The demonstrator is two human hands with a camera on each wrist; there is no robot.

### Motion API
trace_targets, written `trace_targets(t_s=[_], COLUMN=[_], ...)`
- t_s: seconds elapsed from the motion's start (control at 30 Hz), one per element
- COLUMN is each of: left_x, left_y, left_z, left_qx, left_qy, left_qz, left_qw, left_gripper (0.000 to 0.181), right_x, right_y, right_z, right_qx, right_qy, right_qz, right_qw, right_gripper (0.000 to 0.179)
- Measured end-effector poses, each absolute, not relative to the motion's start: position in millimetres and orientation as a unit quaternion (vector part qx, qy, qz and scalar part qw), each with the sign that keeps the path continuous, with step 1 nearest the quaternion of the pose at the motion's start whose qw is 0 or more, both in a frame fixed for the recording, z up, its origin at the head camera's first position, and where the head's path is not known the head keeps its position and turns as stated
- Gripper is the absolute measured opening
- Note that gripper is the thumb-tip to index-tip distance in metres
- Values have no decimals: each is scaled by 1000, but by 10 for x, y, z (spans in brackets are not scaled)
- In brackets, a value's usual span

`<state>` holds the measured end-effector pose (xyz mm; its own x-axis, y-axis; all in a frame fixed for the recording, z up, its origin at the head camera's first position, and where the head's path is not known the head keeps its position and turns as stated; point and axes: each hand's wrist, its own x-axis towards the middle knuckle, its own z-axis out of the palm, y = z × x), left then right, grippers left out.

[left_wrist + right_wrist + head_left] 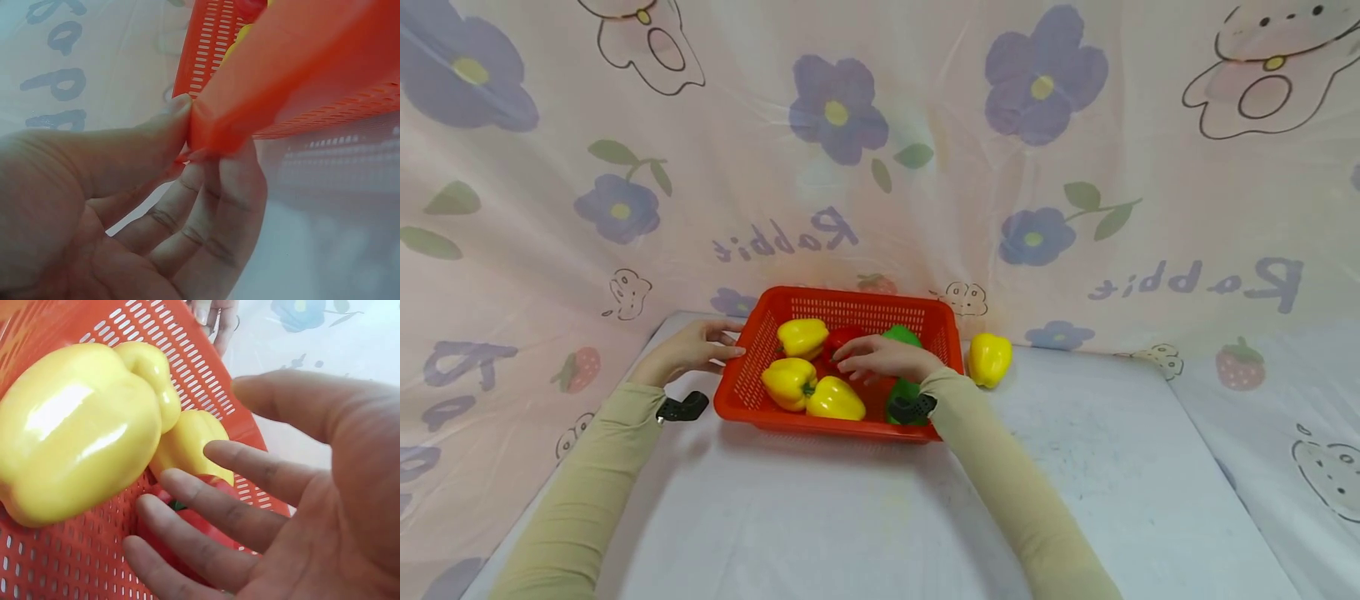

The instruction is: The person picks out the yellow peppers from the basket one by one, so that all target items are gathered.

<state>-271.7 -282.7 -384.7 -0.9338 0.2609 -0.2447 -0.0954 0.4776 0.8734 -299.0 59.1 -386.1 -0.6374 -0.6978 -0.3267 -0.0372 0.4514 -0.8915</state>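
Note:
A red plastic basket (827, 427) with slotted walls stands on the table. My left hand (688, 350) pinches its left rim, thumb on top and fingers below, as the left wrist view shows. Over the basket's middle hovers my right hand (891, 358), fingers spread and holding nothing. Just beneath it lies a red bell pepper (842, 336), partly hidden by the fingers. Yellow bell peppers sit at the basket's left: one at the back (803, 337), two nearer the front, including a large glossy yellow pepper (81, 434). Green peppers (902, 335) lie on the right, partly covered by the right hand and wrist.
Another yellow bell pepper (990, 360) stands on the white-covered table (1112, 467), just outside the basket's right wall. A patterned curtain (925, 208) hangs close behind the basket and along the sides. Black camera mounts (683, 407) sit on both wrists.

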Motion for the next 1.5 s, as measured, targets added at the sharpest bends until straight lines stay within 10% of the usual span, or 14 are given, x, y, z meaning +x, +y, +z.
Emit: trace_targets(t_s=[1.5], left_x=[-2691], left_y=[-2793], left_z=[-3796], left_qx=[44], left_qy=[841], left_qz=[509], left_qw=[179], left_gripper=[58], right_x=[-2981], right_y=[414], right_z=[-3973], right_qx=[-214], right_qy=[814], right_qz=[-362], right_qw=[399], right_gripper=[43])
